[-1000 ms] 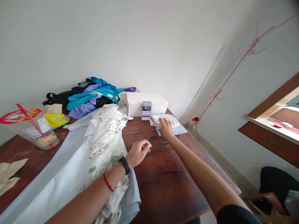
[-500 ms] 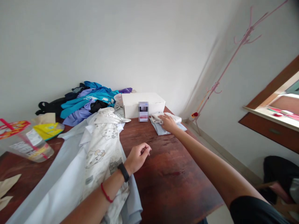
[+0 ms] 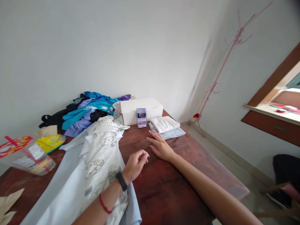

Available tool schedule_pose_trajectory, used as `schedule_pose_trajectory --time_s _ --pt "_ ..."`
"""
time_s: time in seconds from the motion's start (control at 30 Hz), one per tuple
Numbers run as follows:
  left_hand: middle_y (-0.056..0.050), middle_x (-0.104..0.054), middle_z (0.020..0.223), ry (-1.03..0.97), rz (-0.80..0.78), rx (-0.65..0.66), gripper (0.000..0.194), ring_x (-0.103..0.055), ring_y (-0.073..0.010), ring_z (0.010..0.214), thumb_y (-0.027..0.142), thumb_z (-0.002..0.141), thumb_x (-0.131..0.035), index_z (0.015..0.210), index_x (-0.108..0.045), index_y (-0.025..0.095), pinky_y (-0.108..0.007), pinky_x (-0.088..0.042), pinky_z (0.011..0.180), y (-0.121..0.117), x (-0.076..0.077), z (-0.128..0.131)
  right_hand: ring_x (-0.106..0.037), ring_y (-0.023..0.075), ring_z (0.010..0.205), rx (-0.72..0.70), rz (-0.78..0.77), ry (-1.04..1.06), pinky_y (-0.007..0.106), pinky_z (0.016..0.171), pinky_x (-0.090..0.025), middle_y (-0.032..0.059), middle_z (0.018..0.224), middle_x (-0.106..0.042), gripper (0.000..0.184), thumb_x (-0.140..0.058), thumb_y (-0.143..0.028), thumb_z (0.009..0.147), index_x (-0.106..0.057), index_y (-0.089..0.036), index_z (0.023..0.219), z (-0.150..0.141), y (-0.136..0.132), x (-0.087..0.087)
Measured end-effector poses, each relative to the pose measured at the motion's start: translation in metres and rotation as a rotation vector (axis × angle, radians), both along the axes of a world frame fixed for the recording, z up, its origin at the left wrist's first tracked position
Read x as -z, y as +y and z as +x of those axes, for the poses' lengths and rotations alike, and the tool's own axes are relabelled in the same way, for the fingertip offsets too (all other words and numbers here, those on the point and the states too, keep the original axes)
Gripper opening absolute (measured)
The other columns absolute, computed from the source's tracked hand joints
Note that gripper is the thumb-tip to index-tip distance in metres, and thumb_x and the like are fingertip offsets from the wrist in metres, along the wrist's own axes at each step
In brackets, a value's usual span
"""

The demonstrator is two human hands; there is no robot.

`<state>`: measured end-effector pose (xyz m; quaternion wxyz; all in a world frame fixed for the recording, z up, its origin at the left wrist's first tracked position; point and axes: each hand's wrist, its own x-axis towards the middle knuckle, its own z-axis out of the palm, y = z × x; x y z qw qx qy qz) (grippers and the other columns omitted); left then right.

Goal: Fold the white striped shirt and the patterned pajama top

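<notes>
My left hand (image 3: pixel 136 164), its fingers curled closed with nothing visible in them, hovers by the right edge of a white garment (image 3: pixel 100 156) printed with cartoon cats. That garment lies lengthwise over pale blue and white cloth (image 3: pixel 62 181). Over the bare tabletop, my right hand (image 3: pixel 162 149) is open with its fingers spread. Just beyond its fingertips sits a folded white cloth (image 3: pixel 165 124) on top of a folded light blue cloth (image 3: pixel 174 133). My right hand holds nothing.
A white box (image 3: pixel 142 107) stands against the wall, a small pixelated pack (image 3: pixel 141 118) before it. Left of it is a heap of clothes (image 3: pixel 91 106). A plastic cup with a straw (image 3: pixel 30 159) and a yellow packet (image 3: pixel 50 143) occupy the dark table (image 3: pixel 164 187). Behind stands a pink coat rack (image 3: pixel 226 59).
My right hand has come off the folded white cloth and drawn back toward me, its fingers spread. My left hand stays curled in nearly the same place. The view has shifted slightly.
</notes>
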<state>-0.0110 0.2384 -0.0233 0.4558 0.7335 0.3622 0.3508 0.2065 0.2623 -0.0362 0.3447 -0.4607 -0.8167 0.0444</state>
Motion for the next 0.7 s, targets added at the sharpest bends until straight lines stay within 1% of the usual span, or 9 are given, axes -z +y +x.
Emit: schedule_pose_trajectory --time_s 0.07,0.1,0.13,0.2,0.23,0.3,0.5,0.63,0.7 --pt "-0.003 -0.068 0.077 0.002 0.009 -0.007 0.03 -0.064 -0.0172 0.072 0.044 0.099 -0.053 0.091 -0.066 0.018 -0.025 -0.049 0.07 0.001 -0.001 0.001 -0.055 0.0259 0.136 -0.008 -0.012 0.23 0.045 0.112 -0.045 0.0129 0.14 -0.063 0.036 -0.05 -0.021 0.097 -0.068 -0.022 0.128 -0.001 -0.003 -0.003" --pt "-0.003 -0.068 0.077 0.007 0.017 -0.009 0.031 -0.064 -0.0172 0.072 0.045 0.099 -0.053 0.092 -0.066 0.018 -0.025 -0.05 0.07 0.002 -0.001 0.001 -0.066 0.0243 0.121 0.001 -0.045 0.331 0.041 0.103 -0.052 0.012 0.125 -0.072 0.032 -0.05 -0.022 0.098 -0.07 -0.022 0.122 0.0 -0.003 -0.003" --pt "-0.003 -0.067 0.076 0.014 0.028 -0.007 0.031 -0.064 -0.0172 0.072 0.045 0.099 -0.053 0.092 -0.066 0.018 -0.025 -0.05 0.07 0.002 -0.002 0.001 -0.073 0.0227 0.105 0.004 -0.094 0.406 0.037 0.093 -0.056 0.0102 0.109 -0.077 0.028 -0.051 -0.022 0.097 -0.072 -0.021 0.116 0.001 -0.002 -0.002" --pt "-0.003 -0.067 0.076 0.034 0.056 0.008 0.032 -0.064 -0.0168 0.071 0.045 0.1 -0.052 0.092 -0.066 0.018 -0.025 -0.049 0.07 0.002 -0.002 0.0 -0.074 0.02 0.078 -0.008 -0.204 0.477 0.031 0.076 -0.057 0.0063 0.085 -0.078 0.025 -0.052 -0.023 0.096 -0.074 -0.019 0.108 0.004 0.001 0.002" --pt "-0.002 -0.067 0.075 0.042 0.069 0.013 0.032 -0.064 -0.0166 0.07 0.045 0.1 -0.052 0.092 -0.066 0.018 -0.025 -0.049 0.07 0.002 -0.002 0.0 -0.073 0.0191 0.072 -0.015 -0.246 0.486 0.03 0.071 -0.056 0.0051 0.079 -0.077 0.025 -0.053 -0.023 0.096 -0.074 -0.018 0.107 0.005 0.002 0.005" --pt "-0.002 -0.066 0.073 0.047 0.086 0.006 0.033 -0.063 -0.0162 0.069 0.045 0.101 -0.051 0.093 -0.066 0.017 -0.025 -0.049 0.069 0.003 0.0 -0.001 -0.072 0.0186 0.068 -0.017 -0.285 0.484 0.029 0.069 -0.054 0.0043 0.074 -0.076 0.025 -0.054 -0.023 0.095 -0.075 -0.017 0.106 0.005 0.003 0.009" --pt "0.0 -0.063 0.066 0.07 0.137 -0.093 0.035 -0.063 -0.0158 0.063 0.047 0.1 -0.05 0.09 -0.065 0.017 -0.024 -0.048 0.064 0.01 0.008 -0.001 -0.073 0.0191 0.071 -0.031 -0.309 0.481 0.029 0.072 -0.054 0.0054 0.076 -0.077 0.024 -0.054 -0.02 0.091 -0.075 -0.015 0.102 0.004 0.005 0.012" --pt "0.0 -0.065 0.067 0.194 0.258 -0.13 0.036 -0.064 -0.0157 0.062 0.044 0.103 -0.043 0.091 -0.064 0.018 -0.024 -0.048 0.062 0.01 0.009 0.002 -0.073 0.0187 0.069 -0.044 -0.325 0.544 0.029 0.073 -0.055 0.0057 0.075 -0.077 0.024 -0.053 -0.02 0.091 -0.075 -0.014 0.101 0.005 0.009 0.014" --pt "-0.001 -0.066 0.069 0.268 0.324 -0.13 0.033 -0.065 -0.0162 0.064 0.04 0.103 -0.043 0.09 -0.064 0.019 -0.024 -0.048 0.064 0.007 0.007 0.003 -0.073 0.0191 0.068 -0.042 -0.331 0.563 0.03 0.071 -0.056 0.0061 0.074 -0.077 0.025 -0.053 -0.021 0.09 -0.075 -0.014 0.1 0.005 0.01 0.015"
